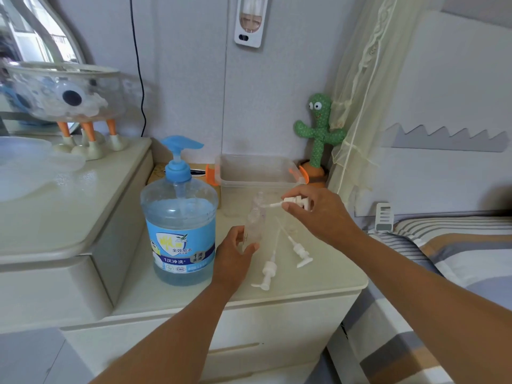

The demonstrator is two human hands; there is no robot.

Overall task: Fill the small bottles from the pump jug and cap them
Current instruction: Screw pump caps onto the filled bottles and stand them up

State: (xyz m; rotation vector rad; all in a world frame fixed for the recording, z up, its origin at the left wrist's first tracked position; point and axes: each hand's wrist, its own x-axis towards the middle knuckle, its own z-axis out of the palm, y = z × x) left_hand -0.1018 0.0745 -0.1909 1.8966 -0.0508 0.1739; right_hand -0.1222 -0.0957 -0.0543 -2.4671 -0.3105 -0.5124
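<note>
- My left hand [234, 250] grips the lower part of a small clear bottle [255, 221], thumb on one side and fingers curled round the other. The bottle stands nearly upright with its neck leaning slightly away from me.
- I cannot tell whether its base touches the cabinet top [329, 275], or how full it is.
- My right hand [321, 214] pinches the head of a white pump cap [294, 202]. The cap lies almost level, and the tip of its thin tube sits right at the bottle's neck.
- Bottle and cap are over the middle of the cabinet top, nearer the back edge than the front.
- Two more pump caps lie flat just beside the bottle, toward the front right: one [300, 252] below my right hand, the other [267, 270] closer to the front edge.
- The pump jug [180, 231], blue-capped and holding pale blue liquid, stands at the left edge, just beside my left hand.
- A clear plastic box [255, 173] with orange clips sits along the back edge.
- A green cactus toy [318, 128] stands in the back right corner.
- A striped bed [457, 245] runs off the cabinet's right side.
</note>
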